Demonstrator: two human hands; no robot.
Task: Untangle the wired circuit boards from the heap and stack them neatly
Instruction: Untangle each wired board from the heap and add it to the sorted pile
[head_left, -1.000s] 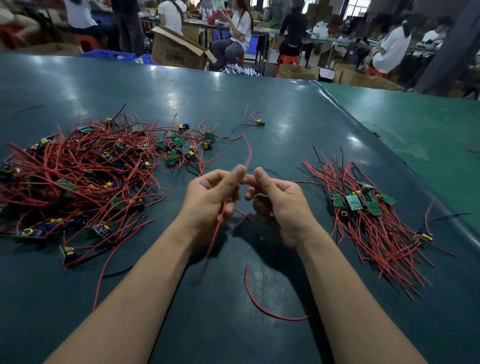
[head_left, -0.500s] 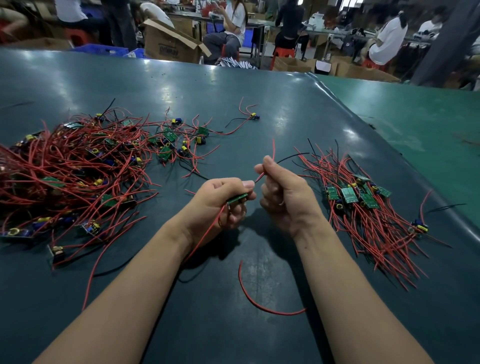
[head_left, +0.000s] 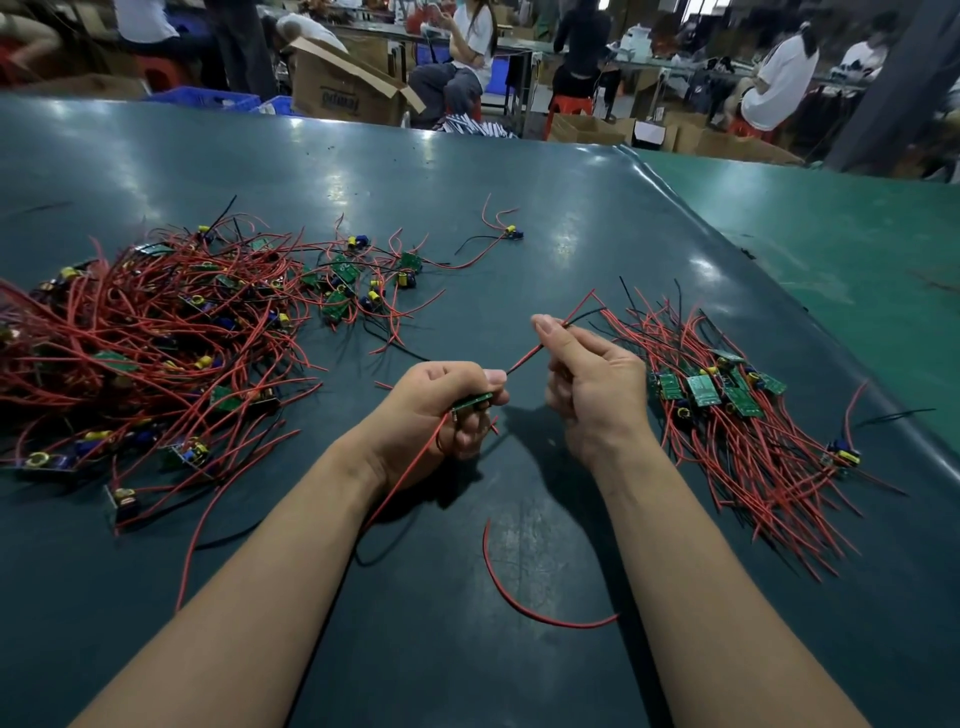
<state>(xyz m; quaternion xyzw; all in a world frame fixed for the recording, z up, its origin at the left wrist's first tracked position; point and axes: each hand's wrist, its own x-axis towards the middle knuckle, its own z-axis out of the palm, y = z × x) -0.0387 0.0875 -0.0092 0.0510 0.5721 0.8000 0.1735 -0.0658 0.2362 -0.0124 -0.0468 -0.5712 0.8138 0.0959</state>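
Note:
A big tangled heap (head_left: 150, 343) of small green circuit boards with red and black wires covers the left of the dark table. On the right lies a sorted pile (head_left: 737, 410) of boards with their wires fanned out toward me. Between them my left hand (head_left: 441, 415) grips one green board (head_left: 472, 401), a red wire trailing down from it. My right hand (head_left: 592, 379) pinches that board's red and black wires (head_left: 576, 312), drawn taut up and to the right.
A loose red wire (head_left: 519, 597) curls on the table (head_left: 519, 218) between my forearms. One stray board (head_left: 511, 232) lies far centre. A green table (head_left: 831, 244) adjoins on the right. Cardboard boxes (head_left: 343, 88) and seated people are beyond the far edge.
My hands have drawn apart: the left now holds the board lower, the right has slid rightward along the wires, pulling them out straight toward the sorted pile.

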